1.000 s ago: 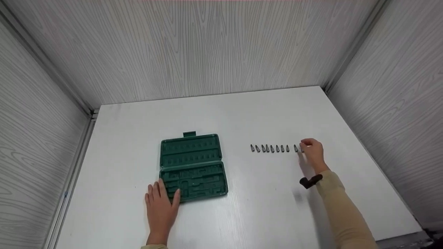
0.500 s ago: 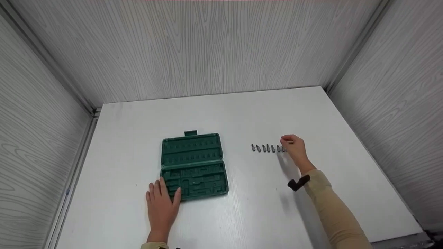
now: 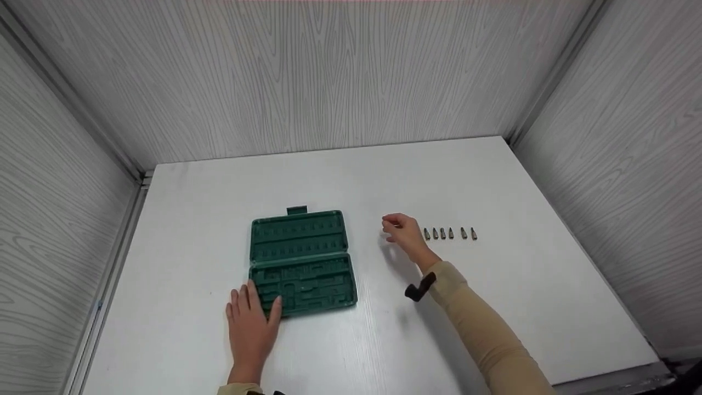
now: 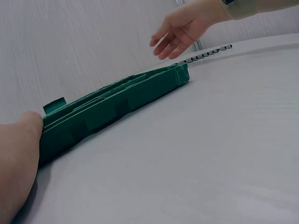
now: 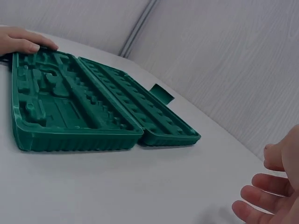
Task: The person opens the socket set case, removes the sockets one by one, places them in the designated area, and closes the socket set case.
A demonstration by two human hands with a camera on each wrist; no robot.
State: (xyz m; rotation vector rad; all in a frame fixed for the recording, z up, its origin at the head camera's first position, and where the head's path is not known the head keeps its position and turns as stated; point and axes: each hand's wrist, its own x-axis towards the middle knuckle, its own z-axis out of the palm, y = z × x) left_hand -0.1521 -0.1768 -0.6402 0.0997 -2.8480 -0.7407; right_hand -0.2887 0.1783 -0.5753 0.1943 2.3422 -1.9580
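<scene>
A green plastic tool case lies unfolded on the white table, its moulded recesses bare. My left hand rests flat at the case's near left corner, fingers straight, with the index finger and thumb on the edges. To the right of the case stretches a row of small tapered metal bits. Above the row's left end hovers my right hand, covering that part of the row in the head view. Its fingers are loosely bent and spread in the right wrist view, where nothing shows between the fingers and thumb.
A latch tab sticks up at the far edge of the case. Pale wood-grain panels enclose the table at the back and both sides.
My right hand has swept left along the row of bits, from its right end to its left end, uncovering the right-hand bits. The left hand and the case stay put.
</scene>
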